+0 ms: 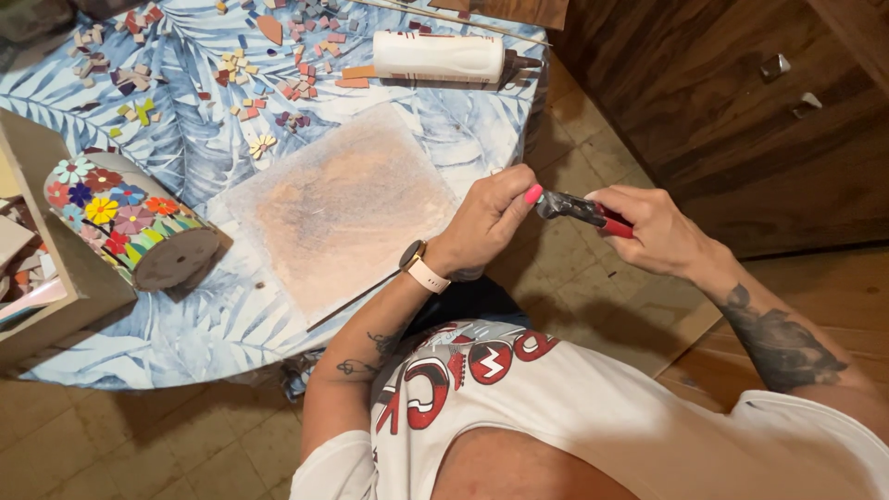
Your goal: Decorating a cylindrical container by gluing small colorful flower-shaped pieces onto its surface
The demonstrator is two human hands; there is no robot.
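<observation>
My right hand (653, 227) grips the red handles of a pair of tile nippers (579, 208), held off the table's right edge above the floor. My left hand (491, 215), with a watch on the wrist, pinches something small at the nippers' metal jaws; the piece itself is hidden by my fingers. A stained square mat (338, 204) lies on the table just left of my left hand. A thin stick (356, 298) lies by my left forearm.
The round table has a blue leaf-pattern cloth (185, 148). A cylinder covered in mosaic flowers (130, 227) lies at the left beside a wooden box (56, 241). Several loose tile pieces (278, 65) and a white glue bottle (440, 57) sit at the far side. A dark wooden cabinet (722, 102) stands at right.
</observation>
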